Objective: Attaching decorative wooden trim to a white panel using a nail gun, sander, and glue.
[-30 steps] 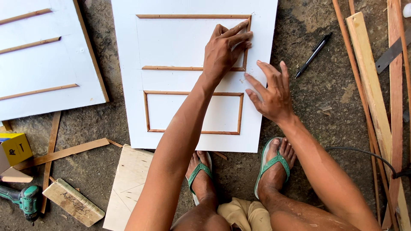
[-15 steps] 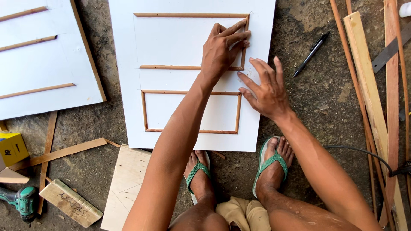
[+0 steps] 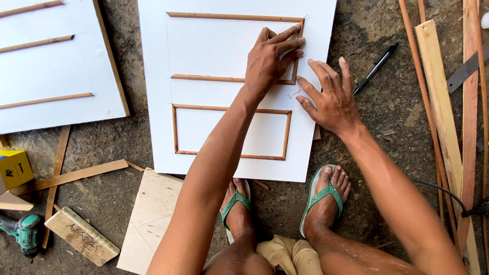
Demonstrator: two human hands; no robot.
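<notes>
A white panel is laid flat on the rough ground, directly in front of the person's feet, and thin wooden strips are set on its face as two rectangular frames, one above the other. The left hand is pressed palm down on the right part of the upper frame, with its fingers stretched together over the short upright strip at that frame's right side; the strip is pinned flat under the fingertips rather than gripped. The right hand is held open just beside it, near the panel's right edge, with the fingers spread and the fingertips touching or almost touching the white surface; nothing is held in it. The lower frame is left uncovered between the hands and the feet, which are seen in green sandals at the panel's near edge. A black pen is lying on the ground to the right of the panel, and beyond it long wooden battens are laid side by side. A second white panel with strips is seen at the upper left, well apart. At the lower left a green power drill, a yellow box, a short wooden block and a plywood offcut are scattered.
</notes>
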